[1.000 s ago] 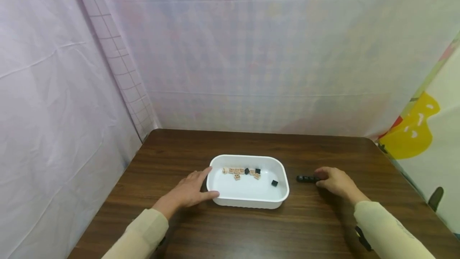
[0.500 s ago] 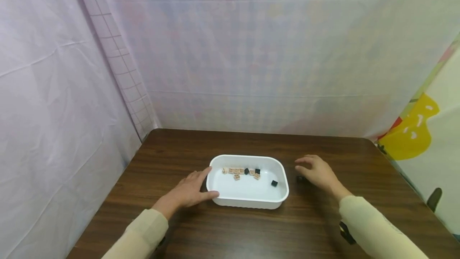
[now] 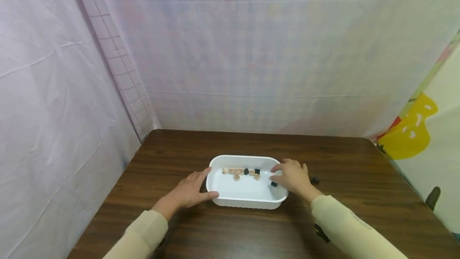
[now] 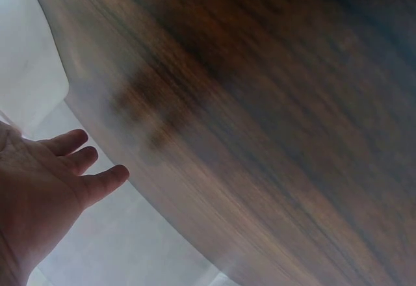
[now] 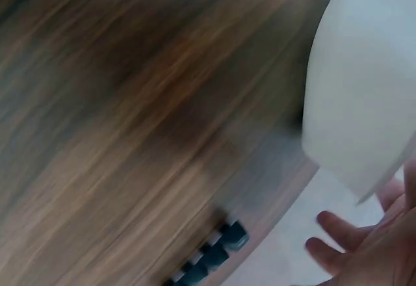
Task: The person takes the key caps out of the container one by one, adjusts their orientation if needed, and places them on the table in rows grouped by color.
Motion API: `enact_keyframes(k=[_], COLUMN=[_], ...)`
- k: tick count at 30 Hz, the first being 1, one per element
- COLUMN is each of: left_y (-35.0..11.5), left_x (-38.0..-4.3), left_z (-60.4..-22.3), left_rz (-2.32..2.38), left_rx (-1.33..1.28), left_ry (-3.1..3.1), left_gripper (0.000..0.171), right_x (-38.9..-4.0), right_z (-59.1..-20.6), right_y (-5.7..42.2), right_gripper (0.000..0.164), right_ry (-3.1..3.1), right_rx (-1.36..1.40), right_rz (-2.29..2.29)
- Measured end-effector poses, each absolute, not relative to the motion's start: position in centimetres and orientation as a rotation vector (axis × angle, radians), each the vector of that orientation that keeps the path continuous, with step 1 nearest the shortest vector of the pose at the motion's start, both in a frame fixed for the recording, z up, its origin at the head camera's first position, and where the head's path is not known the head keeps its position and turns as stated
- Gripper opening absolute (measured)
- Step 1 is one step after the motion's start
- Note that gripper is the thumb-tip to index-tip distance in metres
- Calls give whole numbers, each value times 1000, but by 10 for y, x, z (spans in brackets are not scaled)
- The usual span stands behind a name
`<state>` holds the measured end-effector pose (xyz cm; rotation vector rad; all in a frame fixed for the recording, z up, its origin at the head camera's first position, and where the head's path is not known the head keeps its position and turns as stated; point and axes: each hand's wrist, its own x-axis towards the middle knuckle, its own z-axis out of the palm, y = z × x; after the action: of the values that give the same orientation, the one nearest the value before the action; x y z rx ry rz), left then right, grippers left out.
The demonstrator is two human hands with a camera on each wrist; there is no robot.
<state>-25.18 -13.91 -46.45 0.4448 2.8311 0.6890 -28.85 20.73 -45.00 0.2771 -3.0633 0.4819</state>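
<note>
A white plastic tub (image 3: 248,203) stands on the table with small tan blocks (image 3: 236,177) and a few black blocks (image 3: 246,171) inside, mostly along its far side. My left hand (image 3: 188,190) rests at the tub's left end, thumb and fingers spread along the rim. My right hand (image 3: 294,177) reaches over the right rim, thumb and fingers apart, close above a lone black block (image 3: 274,184). To the right of the tub lies a row of black blocks (image 5: 211,257), mostly hidden behind the right hand in the head view.
The dark wood table (image 3: 230,235) runs to a back edge against a pale curtain (image 3: 258,71). Another white curtain (image 3: 54,111) hangs along the left. On the right, a sheet with a yellow shape (image 3: 413,139) borders the table.
My right hand has left the row of black blocks and moved left, over the tub's right rim. The left hand and the tub have stayed in place.
</note>
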Motion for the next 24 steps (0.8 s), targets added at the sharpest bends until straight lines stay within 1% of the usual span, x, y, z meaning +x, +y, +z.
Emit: enact_keyframes(k=[4,9,18,24], left_y=[-139,-139,-139,-140], left_x=[-252,-252,-253,-253], left_z=[-465,-467,-468,-469], left_rz=[691,690,698,698], left_rx=[449,463,476,480], left_ry=[2830,2833,2845,2847], left_gripper=[99,101,100,100], right_x=[-287,-286,-286,-288], right_z=[-452,-456,-457,-463], right_y=[198,193,189,190], right_gripper=[26,28,22,17], right_ry=[-3123,-3164,-3170,-3159], right_rx=[161,95,152,138], right_rz=[408,334,80,174])
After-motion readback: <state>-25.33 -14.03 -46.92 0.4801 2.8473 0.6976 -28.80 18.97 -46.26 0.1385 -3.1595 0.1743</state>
